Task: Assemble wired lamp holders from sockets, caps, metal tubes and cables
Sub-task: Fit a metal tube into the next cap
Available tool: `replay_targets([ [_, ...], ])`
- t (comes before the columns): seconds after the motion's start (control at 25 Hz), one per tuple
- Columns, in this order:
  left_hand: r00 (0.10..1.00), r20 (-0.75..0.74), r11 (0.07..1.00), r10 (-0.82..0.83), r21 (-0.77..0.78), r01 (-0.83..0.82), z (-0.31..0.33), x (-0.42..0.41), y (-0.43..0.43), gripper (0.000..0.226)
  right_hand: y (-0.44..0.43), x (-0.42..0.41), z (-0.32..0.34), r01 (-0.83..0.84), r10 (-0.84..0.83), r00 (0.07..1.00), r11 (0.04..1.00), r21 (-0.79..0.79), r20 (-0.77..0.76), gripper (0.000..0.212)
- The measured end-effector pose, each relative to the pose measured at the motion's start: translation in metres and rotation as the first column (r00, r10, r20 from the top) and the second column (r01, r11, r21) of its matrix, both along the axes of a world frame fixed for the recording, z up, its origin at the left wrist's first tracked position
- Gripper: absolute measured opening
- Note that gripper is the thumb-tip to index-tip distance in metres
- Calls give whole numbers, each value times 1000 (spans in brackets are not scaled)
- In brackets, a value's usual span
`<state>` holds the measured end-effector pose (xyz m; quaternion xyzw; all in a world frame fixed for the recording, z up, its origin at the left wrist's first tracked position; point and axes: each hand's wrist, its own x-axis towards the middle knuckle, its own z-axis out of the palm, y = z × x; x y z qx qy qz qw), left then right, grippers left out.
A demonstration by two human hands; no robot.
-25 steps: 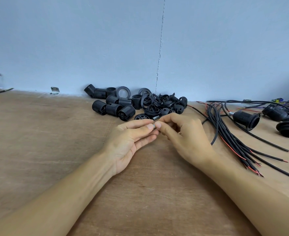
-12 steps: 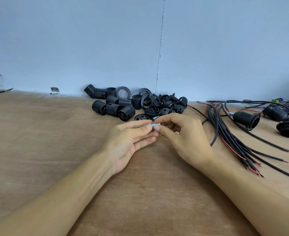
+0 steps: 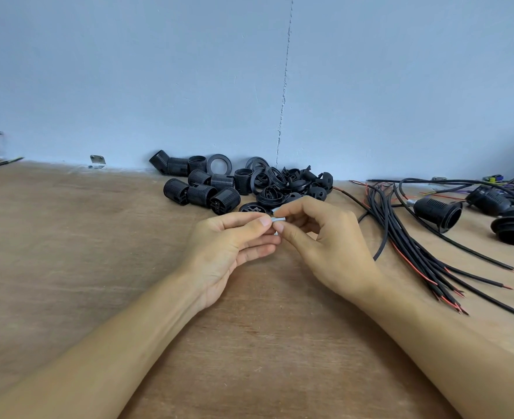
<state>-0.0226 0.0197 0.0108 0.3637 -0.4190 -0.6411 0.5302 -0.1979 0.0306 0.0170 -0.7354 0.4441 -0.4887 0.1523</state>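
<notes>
Two grips, left hand (image 3: 228, 247) and right hand (image 3: 328, 249), pinch the metal tube (image 3: 278, 219) between them.

Wooden worktop (image 3: 68, 267), black sockets (image 3: 201, 192) heaped with caps (image 3: 277, 186) at mid far edge, cables (image 3: 407, 237) fanning toward right edge, lamp holders (image 3: 437, 214) by far right corner, metal bracket (image 3: 97, 161) far left.

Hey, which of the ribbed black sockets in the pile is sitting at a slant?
The socket at the far left end of the pile, by the wall. It slants against its neighbour; the other ribbed ones lie on their sides or stand upright.
</notes>
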Motion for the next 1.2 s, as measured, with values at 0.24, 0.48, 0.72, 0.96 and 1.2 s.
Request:
replay_targets([
  [0.24,1000,-8,998,-8,62,9,0,-1,0,16,0,-1,-1,5,-5,1000,1000,7,1,17],
  [0.48,999,-40,997,-17,74,20,1,1,1,24,0,-1,-2,10,-10,1000,1000,-13,7,17],
  [0.72,996,-83,995,-44,85,51,2,1,-2,22,0,-2,-1,18,-18,1000,999,-30,-2,17],
  [0.96,995,-86,997,-44,64,49,0,2,-2,26,1,-2,-1,22,-22,1000,999,-25,3,15],
  [1.2,998,-29,999,-49,13,49,-3,2,-2,27,1,-3,1,32,-34,999,999,-43,-37,8],
])
